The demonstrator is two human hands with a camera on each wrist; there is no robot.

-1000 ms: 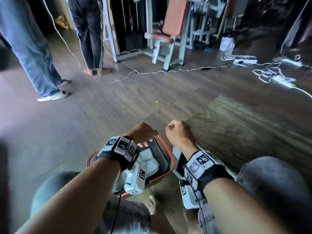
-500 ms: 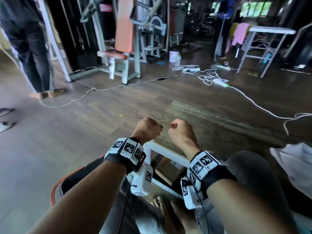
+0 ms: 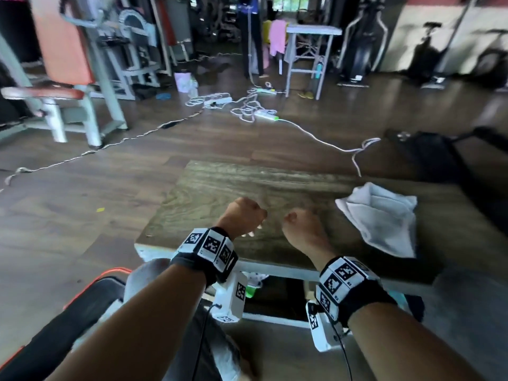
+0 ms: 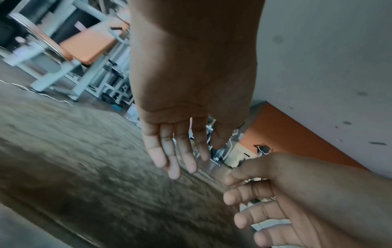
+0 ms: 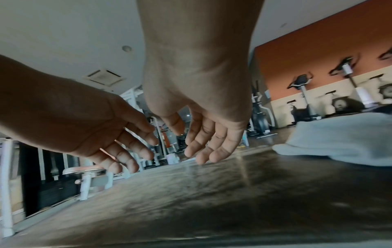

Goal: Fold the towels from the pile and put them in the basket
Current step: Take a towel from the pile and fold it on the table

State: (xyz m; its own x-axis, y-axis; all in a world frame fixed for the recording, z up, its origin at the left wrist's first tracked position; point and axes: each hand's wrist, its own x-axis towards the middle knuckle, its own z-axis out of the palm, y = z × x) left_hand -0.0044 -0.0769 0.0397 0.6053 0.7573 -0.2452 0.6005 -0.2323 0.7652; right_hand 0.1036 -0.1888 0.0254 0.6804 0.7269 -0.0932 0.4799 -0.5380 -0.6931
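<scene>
I have both hands over the near edge of the surface [image 3: 225, 185], left hand [image 3: 242, 215] and right hand [image 3: 303, 232] side by side, fingers [image 4: 184, 151] loosely spread, holding nothing. The towels [image 3: 382, 215] lie right; the basket [image 3: 90, 292] sits near left.

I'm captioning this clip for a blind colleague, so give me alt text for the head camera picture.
Two bare hands, left hand and right hand, hover empty with loosely curled fingers over a low dark wood-grain table. A crumpled white towel lies on the table to their right; an orange-rimmed black basket sits on the floor at lower left.
</scene>
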